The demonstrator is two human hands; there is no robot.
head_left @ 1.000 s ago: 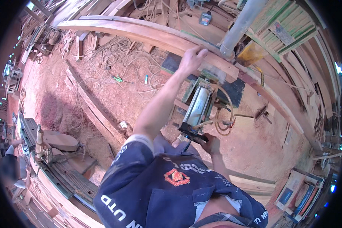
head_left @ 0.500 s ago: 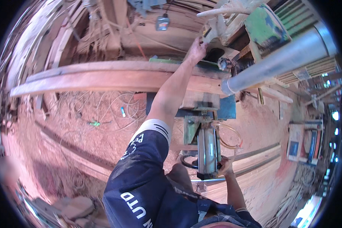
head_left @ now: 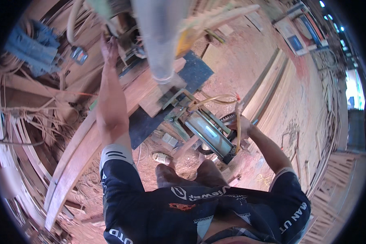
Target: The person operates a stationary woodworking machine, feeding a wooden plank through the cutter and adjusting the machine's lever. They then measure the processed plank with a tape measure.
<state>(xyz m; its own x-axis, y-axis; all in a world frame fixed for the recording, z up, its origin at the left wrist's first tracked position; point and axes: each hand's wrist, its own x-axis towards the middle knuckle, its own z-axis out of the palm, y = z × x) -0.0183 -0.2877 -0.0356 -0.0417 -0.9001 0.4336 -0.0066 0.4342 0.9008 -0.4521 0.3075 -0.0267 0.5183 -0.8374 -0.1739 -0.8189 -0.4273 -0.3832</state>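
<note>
At far left lies a heap of blue cloth (head_left: 33,49), with a small dark bottle (head_left: 79,55) to its right. Next comes the left hand (head_left: 109,49), at the end of an arm stretched nearly straight away from the body, over the curved wooden beam (head_left: 75,177). Its fingers point away beside dark machine parts (head_left: 128,30); blur hides whether they grip anything. Right of it, the grey pipe (head_left: 160,40) comes down over the wooden block (head_left: 151,99). Nearer the body, right of the middle, the metal cylinder (head_left: 210,132) lies aslant, a yellowish hose (head_left: 219,98) at its far end. The right arm bends at the elbow, bringing the right hand (head_left: 243,125) beside the cylinder, by the dark handwheel (head_left: 228,118); I cannot tell whether the fingers close on it. Farther right are long boards (head_left: 268,79) on the floor.

A second ago the left hand rests on the beam; now it is past it, among the machine parts. The view is turned since then: the beam runs down toward lower left, and the boxy cabinet (head_left: 300,30) sits at upper right rather than lower right.
</note>
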